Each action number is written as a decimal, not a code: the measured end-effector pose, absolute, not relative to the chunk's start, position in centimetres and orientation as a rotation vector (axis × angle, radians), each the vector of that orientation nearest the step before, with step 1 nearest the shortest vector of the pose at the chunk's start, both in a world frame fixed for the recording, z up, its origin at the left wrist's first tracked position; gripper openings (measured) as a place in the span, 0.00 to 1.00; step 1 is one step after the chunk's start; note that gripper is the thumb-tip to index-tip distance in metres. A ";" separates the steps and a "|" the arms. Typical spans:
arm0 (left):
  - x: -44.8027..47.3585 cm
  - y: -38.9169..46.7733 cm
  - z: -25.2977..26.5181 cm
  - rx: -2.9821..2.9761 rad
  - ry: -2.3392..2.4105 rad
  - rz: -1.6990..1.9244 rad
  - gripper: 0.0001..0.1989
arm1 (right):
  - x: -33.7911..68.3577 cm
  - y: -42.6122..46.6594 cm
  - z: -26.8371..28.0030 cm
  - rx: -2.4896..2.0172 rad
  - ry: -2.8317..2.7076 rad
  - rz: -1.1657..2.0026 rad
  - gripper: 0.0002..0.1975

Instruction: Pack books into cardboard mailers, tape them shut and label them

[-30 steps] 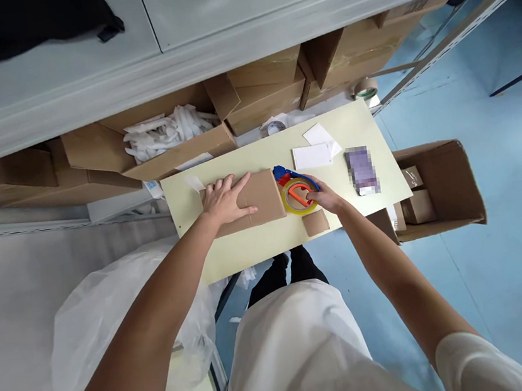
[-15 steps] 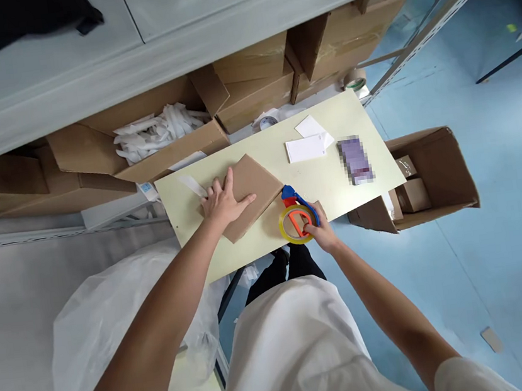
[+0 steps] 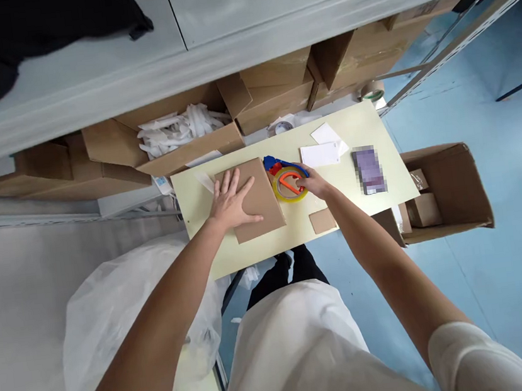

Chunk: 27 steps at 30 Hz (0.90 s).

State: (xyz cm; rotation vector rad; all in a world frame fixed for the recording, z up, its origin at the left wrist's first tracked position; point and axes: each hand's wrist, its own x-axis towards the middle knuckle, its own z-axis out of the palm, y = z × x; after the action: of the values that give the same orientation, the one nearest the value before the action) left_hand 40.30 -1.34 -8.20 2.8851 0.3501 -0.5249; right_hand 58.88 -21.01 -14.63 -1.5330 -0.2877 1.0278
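A flat brown cardboard box [image 3: 261, 198] lies on the pale yellow table [image 3: 216, 258]. My left hand [image 3: 232, 202] presses on its top with the fingers spread. In my right hand [image 3: 311, 181] is a tape dispenser [image 3: 290, 182], with a blue frame, an orange-red handle and a roll of yellowish clear tape. Its blue head is at the box's right edge; I cannot tell whether it touches. My fingers wrap around the handle. A small brown cardboard piece [image 3: 322, 221] lies near the table's front edge, beside my right forearm.
White cards [image 3: 320, 154] and a blurred purple item [image 3: 369, 169] lie on the table's right part. An open carton [image 3: 460, 190] holding small boxes stands to the right. Behind are cartons [image 3: 272, 99], one with white strips [image 3: 181, 129]. Plastic sheeting [image 3: 128, 313] hangs at left.
The box has turned to lie nearly square with the table. My right hand has moved the tape dispenser from the table's front edge up beside the box's right edge, uncovering the small cardboard piece.
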 end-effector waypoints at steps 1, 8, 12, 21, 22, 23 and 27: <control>40.4 -1.3 -8.3 2.885 0.359 -0.515 0.59 | 58.8 -21.2 -14.8 -1.522 -0.304 1.030 0.34; 40.2 -1.7 -8.1 2.899 0.384 -0.565 0.58 | 57.8 -24.1 -15.1 -1.475 -0.368 1.099 0.35; 40.2 -1.6 -8.3 2.897 0.376 -0.556 0.58 | 54.0 -29.5 -15.4 -1.467 -0.367 1.118 0.36; 39.9 -3.2 -8.3 2.882 0.596 -0.480 0.56 | 41.6 -35.0 -16.1 -1.436 -0.107 1.032 0.36; 39.7 -3.7 -8.3 2.859 0.690 -0.459 0.56 | 41.5 -34.2 -16.1 -1.459 -0.082 0.985 0.36; 39.4 -4.2 -8.3 2.826 0.802 -0.436 0.56 | 41.9 -33.3 -16.0 -1.483 -0.062 0.945 0.36; 37.5 -5.8 -8.5 2.673 1.194 -0.374 0.56 | 46.8 -29.6 -15.3 -1.564 -0.115 0.906 0.33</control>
State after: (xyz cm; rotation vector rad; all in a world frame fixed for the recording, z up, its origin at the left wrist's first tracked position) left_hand 37.48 -5.81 -8.48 2.6733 1.1944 -0.3739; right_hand 46.81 -29.63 -15.27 -1.5642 -0.1152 0.9061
